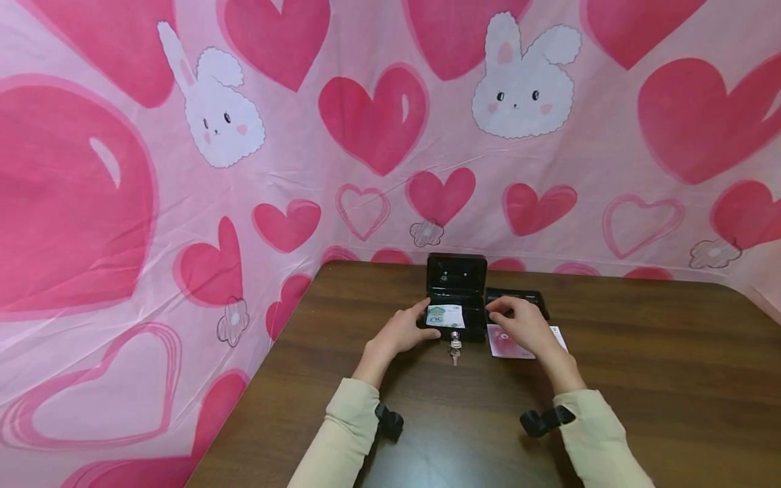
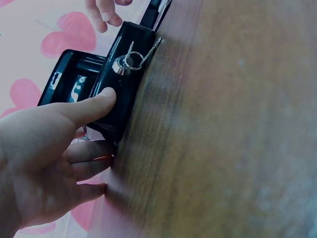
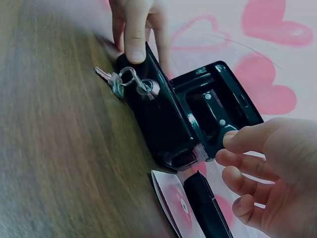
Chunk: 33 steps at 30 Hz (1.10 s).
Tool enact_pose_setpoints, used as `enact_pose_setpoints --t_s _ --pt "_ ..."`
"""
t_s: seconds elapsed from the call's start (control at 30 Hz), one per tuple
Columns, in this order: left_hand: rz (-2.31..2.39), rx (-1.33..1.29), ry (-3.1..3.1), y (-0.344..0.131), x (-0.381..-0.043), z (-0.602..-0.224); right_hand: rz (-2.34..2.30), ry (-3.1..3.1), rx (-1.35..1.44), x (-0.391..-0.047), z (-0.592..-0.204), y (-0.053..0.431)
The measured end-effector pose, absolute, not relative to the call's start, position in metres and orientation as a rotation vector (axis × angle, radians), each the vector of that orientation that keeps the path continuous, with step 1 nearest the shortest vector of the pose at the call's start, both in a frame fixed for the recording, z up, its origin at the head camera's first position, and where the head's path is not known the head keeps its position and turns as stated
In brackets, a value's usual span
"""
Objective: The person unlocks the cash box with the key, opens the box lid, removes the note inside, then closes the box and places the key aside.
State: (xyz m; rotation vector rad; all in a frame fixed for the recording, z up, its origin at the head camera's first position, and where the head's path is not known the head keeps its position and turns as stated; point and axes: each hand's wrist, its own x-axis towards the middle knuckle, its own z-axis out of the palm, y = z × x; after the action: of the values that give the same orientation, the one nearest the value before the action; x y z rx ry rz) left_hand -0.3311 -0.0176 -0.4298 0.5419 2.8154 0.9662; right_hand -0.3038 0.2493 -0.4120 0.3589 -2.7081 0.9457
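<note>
A small black cash box (image 1: 473, 334) stands on the table with its lid (image 1: 456, 272) raised. Inside lies a pale green note marked 50 (image 1: 445, 316). Keys on a ring (image 1: 455, 354) hang from the lock (image 3: 148, 88) in its front. My left hand (image 1: 399, 329) holds the box at its left side, thumb on the front face and fingers round the side. By the box's right edge is my right hand (image 1: 521, 324), fingers loosely bent with nothing visible between them. Below it a pink note (image 1: 506, 344) lies on the table, partly covered by that hand.
Right of the box, behind the right hand, lies a long black object (image 1: 531, 296) whose kind I cannot tell. A pale paper edge (image 1: 558, 337) shows beside the right wrist. The brown wooden table (image 1: 659, 366) meets a pink heart-and-rabbit cloth (image 1: 378, 169) at the back.
</note>
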Motion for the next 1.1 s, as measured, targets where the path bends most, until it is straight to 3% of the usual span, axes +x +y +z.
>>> enact_pose_setpoints --t_s 1.1 --pt "0.966 0.542 2.810 -0.022 -0.327 -0.431 0.934 -2.715 0.400 -0.317 -0.421 0.213"
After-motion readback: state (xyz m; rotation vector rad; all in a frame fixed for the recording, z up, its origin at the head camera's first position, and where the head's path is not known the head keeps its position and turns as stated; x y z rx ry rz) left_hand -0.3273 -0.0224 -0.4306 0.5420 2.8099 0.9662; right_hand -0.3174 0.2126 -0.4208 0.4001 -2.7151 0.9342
